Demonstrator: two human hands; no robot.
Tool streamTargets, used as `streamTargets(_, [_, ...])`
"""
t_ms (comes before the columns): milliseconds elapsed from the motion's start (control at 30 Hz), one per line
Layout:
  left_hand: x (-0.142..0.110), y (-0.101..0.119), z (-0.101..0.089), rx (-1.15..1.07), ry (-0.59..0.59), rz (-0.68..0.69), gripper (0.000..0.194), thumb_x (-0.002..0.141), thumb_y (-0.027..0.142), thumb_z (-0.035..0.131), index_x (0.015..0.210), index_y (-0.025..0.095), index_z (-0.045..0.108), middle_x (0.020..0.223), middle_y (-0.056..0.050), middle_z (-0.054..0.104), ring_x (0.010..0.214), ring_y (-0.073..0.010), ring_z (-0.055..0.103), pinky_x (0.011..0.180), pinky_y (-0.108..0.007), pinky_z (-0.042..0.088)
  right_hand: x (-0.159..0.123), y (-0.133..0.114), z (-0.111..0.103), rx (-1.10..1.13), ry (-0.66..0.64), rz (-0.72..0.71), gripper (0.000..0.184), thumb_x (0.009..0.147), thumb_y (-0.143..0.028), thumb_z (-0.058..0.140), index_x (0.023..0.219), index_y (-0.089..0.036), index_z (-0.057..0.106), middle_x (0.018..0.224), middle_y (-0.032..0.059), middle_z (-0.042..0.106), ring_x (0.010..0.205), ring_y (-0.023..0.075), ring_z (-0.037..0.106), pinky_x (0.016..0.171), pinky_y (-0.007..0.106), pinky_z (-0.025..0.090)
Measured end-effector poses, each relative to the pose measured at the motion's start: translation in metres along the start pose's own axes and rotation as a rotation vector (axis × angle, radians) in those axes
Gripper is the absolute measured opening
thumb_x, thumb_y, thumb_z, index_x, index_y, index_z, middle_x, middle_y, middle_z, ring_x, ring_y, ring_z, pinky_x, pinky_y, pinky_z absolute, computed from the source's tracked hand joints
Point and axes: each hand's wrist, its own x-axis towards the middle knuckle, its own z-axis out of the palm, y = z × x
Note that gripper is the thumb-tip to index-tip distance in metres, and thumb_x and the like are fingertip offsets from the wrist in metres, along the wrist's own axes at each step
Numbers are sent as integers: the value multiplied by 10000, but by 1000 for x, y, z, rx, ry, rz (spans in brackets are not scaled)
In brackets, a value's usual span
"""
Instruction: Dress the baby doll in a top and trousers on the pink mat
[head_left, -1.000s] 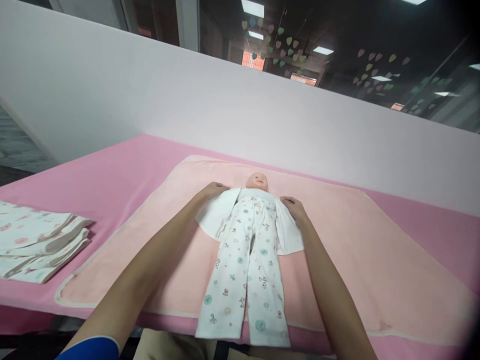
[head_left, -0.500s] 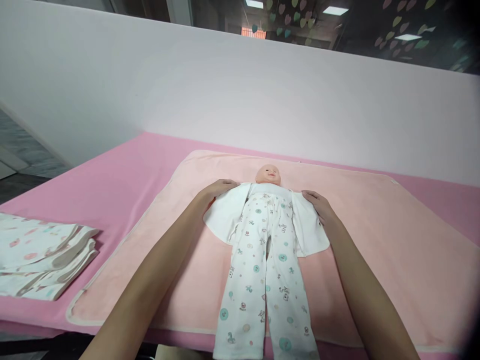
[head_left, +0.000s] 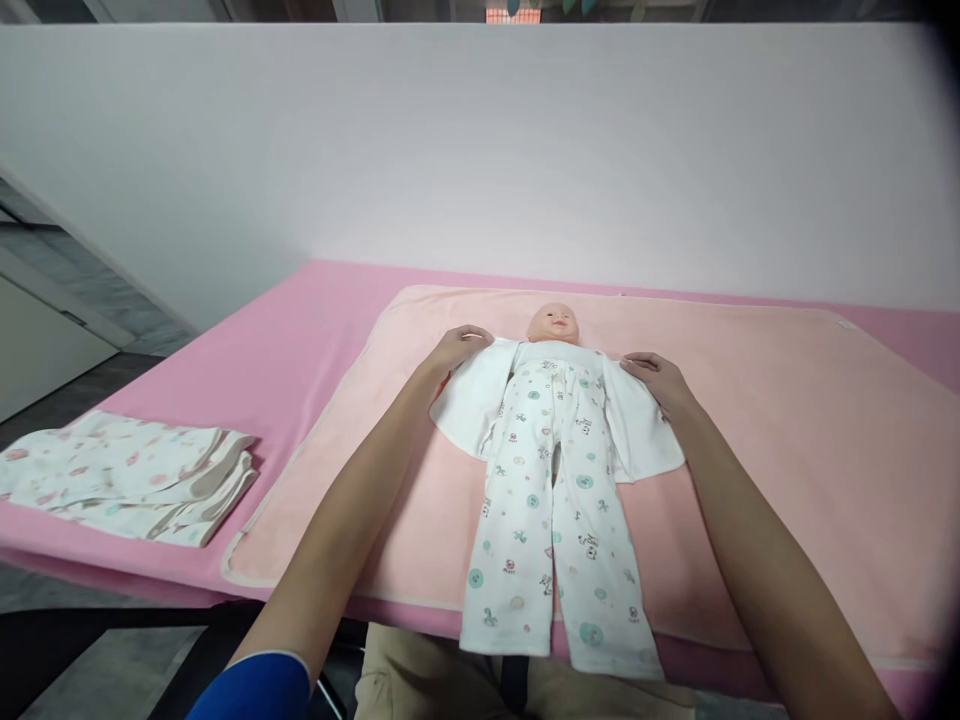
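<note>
A baby doll (head_left: 553, 325) lies face up, its head showing above printed baby pants (head_left: 555, 470). The pants are spread flat over the doll's front, legs hanging past the bed's near edge. A plain white cloth (head_left: 474, 400) with rounded lower corners sticks out on both sides from under the pants. At its upper left corner, my left hand (head_left: 461, 347) has curled fingers closed on the edge. My right hand (head_left: 661, 382) pinches the upper right edge of the same cloth. The doll's body and limbs are hidden.
Beneath the doll lies a peach mat (head_left: 787, 480) over a pink bed cover (head_left: 300, 340). Folded printed cloths (head_left: 127, 475) rest at the left. A white wall (head_left: 480, 150) rises behind the bed. My lap and a dark chair part (head_left: 75, 640) show below the near edge.
My view has tilted down, so more of the near edge, my lap and a blue sleeve show. Both hands stay at the white cloth's upper corners.
</note>
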Motion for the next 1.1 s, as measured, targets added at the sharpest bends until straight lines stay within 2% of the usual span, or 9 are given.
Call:
streamTargets(333, [-7,0,9,96,119,99,558,875,422,801,1392,266,662,898,-13,753,699,-126,633,727,-266,496,-12,-14,6,-178,35,-46,399,772,-429,859,1075,-186,769,1112,143,781,1031,278,717,916,427,590])
streamTargets(433, [-19,11,16,400,241,217,504,926,279,695,1426,276,630,974,-41,793,913,-215,698,938,-368,513,-28,-33,23,-308,135,-141,311,824,-364,773,1076,-184,736,1248,187,716,1273,371,606,1117,570,476])
streamTargets(500, [-32,19,26,646,330,303,531,945,200,626,1470,267,587,1094,-81,811,1160,-304,674,1101,-483,452,-47,-49,39,-451,169,-304,312,877,-349,701,1150,-197,721,1373,192,657,1404,416,490,1197,629,368])
streamTargets(567, [-50,27,42,780,359,407,509,981,209,576,1489,244,555,1276,-122,779,1334,-356,587,1162,-543,402,-71,-63,54,-613,103,-517,334,953,-370,617,1237,-210,691,1386,179,648,1378,410,506,1179,609,380])
streamTargets(633, [-69,33,60,830,241,552,408,1030,299,547,1430,229,583,1409,-133,714,1358,-347,562,1156,-519,419,-93,-72,65,-716,-32,-657,341,1011,-418,555,1260,-209,658,1308,171,670,1241,372,598,1085,539,463])
streamTargets(733, [-92,39,81,859,-11,707,325,1075,425,493,1289,221,628,1386,-124,683,1268,-300,606,1131,-468,446,-113,-76,71,-743,-144,-642,352,1027,-505,546,1201,-209,625,1232,161,676,1115,333,650,954,465,509])
streamTargets(900, [-104,50,86,770,-124,443,400,1010,577,589,1194,223,564,1038,-61,727,993,-268,676,950,-413,498,-115,-78,65,-712,-196,-378,484,974,-700,604,1105,-235,565,1005,84,692,990,301,644,796,399,474])
streamTargets(1033, [-105,62,74,899,-246,340,482,943,685,622,1079,222,616,1115,-103,728,1026,-302,678,885,-397,480,-119,-81,58,-763,-349,-462,534,976,-740,551,795,-240,501,884,66,638,912,268,589,818,399,435])
streamTargets(1100, [-110,64,68,971,-305,353,534,916,727,628,1058,213,651,1147,-128,722,1145,-344,653,934,-411,469,-127,-80,50,-761,-389,-547,537,957,-733,582,772,-234,511,913,70,628,920,261,574,840,400,431])
